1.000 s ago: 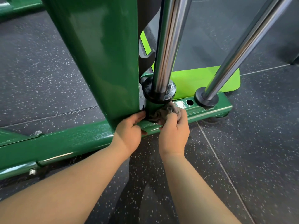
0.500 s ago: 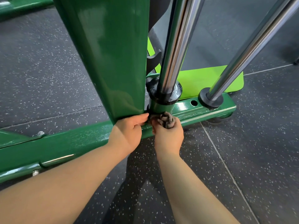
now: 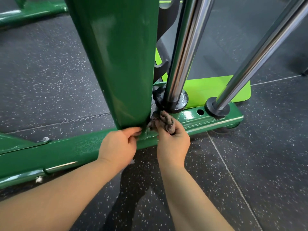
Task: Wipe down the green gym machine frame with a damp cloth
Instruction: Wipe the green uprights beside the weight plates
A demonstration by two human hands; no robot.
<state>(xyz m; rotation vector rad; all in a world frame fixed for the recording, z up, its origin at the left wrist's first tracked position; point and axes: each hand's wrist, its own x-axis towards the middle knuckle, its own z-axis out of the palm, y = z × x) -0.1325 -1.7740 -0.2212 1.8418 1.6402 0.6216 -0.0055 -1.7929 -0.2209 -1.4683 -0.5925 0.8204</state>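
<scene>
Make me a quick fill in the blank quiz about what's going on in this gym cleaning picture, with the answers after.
1. The right hand grips a bunched grey ____.
2. ____ shiny rods rise from the base bar.
3. The left hand touches the frame, which is painted dark ____.
Missing words: cloth; two; green.

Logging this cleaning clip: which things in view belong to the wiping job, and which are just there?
Job: green upright; base rail; cloth, gripped by the right hand; left hand at the upright's foot.
Just there: chrome rods; lime plate; speckled floor.
</scene>
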